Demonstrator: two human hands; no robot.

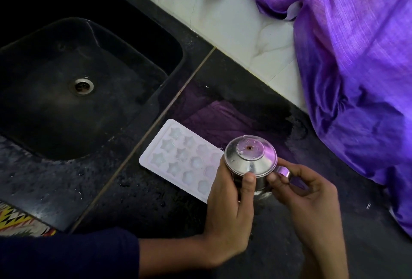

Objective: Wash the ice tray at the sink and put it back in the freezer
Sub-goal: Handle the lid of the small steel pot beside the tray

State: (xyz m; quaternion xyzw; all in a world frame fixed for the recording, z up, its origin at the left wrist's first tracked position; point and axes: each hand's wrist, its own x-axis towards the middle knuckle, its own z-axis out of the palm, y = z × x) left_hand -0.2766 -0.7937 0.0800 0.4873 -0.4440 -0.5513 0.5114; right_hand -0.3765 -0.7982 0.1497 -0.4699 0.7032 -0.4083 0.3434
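A white ice tray (pixel 178 156) with star-shaped and round cavities lies flat on the black counter, just right of the sink; its right end is hidden behind my left hand. My left hand (pixel 229 207) grips the body of a small steel container (pixel 250 156) with a domed lid, thumb on the lid's rim. My right hand (pixel 305 191) pinches the container's small ring handle at its right side. The container is held just above the counter, right of the tray.
The black sink (pixel 156 73) with a steel drain (pixel 81 86) fills the left. A purple cloth (pixel 356 55) drapes over the white tiled wall and the counter's right side. The black counter (pixel 156 207) looks wet in patches. Patterned fabric (pixel 15 220) shows at the lower left.
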